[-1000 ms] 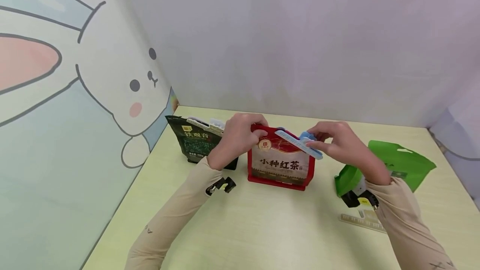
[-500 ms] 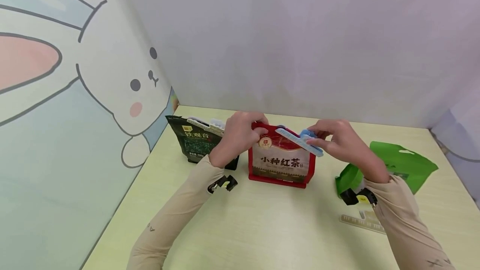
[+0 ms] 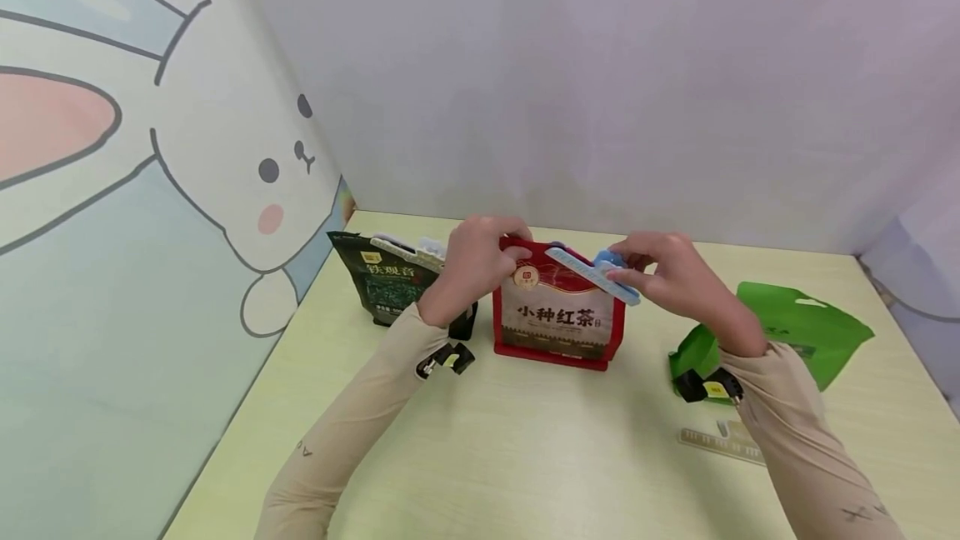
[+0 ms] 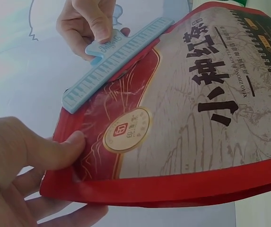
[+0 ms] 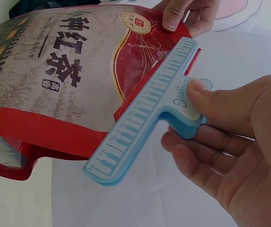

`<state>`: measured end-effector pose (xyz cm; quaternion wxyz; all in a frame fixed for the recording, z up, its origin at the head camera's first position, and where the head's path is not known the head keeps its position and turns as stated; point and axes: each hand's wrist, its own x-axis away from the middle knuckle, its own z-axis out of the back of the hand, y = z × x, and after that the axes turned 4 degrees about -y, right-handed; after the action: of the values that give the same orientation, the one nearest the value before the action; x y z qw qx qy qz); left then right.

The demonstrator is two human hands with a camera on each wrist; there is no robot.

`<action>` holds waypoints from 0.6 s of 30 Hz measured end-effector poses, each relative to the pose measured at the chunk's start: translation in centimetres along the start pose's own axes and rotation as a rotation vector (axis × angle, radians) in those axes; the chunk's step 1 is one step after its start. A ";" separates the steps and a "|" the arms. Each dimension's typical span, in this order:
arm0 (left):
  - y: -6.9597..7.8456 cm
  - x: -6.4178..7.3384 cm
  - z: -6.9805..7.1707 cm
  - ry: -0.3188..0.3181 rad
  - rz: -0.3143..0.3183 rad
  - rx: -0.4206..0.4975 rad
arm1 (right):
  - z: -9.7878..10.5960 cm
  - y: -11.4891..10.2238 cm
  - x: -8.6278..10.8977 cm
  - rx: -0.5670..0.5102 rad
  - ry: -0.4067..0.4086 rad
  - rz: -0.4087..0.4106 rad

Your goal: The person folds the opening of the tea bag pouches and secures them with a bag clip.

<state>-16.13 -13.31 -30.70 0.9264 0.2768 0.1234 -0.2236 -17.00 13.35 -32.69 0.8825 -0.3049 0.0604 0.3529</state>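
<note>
A red tea bag [image 3: 558, 319] with a pale front and dark lettering stands in the middle of the head view. My left hand [image 3: 476, 261] pinches its upper left corner, thumb on the front face as the left wrist view shows. Across the sloping top edge at the right lies a light blue clip [image 3: 592, 275] with a piano-key pattern. My right hand [image 3: 667, 277] pinches that clip's handles [image 5: 187, 101] between thumb and fingers. In the right wrist view, the clip's bar overlaps the red top of the bag, and its lower end sticks out past the bag's side.
Left of the hands, a dark green tea bag [image 3: 386, 282] bears a whitish clip [image 3: 405, 251] along its top. A bright green bag [image 3: 806, 332] leans at the right, partly behind the right forearm. A beige clip [image 3: 720, 442] lies on the table [image 3: 525, 457] in front of it.
Both hands, the red tea bag and the blue clip have shifted slightly upward in the head view. Both grips look the same as before.
</note>
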 end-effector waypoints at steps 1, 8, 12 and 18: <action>-0.1 0.0 0.0 0.002 0.004 0.001 | 0.0 0.0 -0.1 -0.004 -0.003 -0.012; -0.3 -0.3 -0.1 -0.013 0.013 0.012 | -0.2 0.0 -0.3 -0.031 -0.018 -0.105; -0.4 -0.4 0.0 -0.038 0.034 0.018 | -0.2 0.0 -0.3 -0.040 -0.027 -0.127; -0.6 -0.5 0.2 -0.064 0.064 0.052 | -0.3 -0.1 -0.3 -0.058 -0.030 -0.139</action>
<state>-16.83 -13.69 -30.57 0.9290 0.2972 0.0789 -0.2058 -17.11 13.01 -32.80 0.8966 -0.3284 0.0155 0.2968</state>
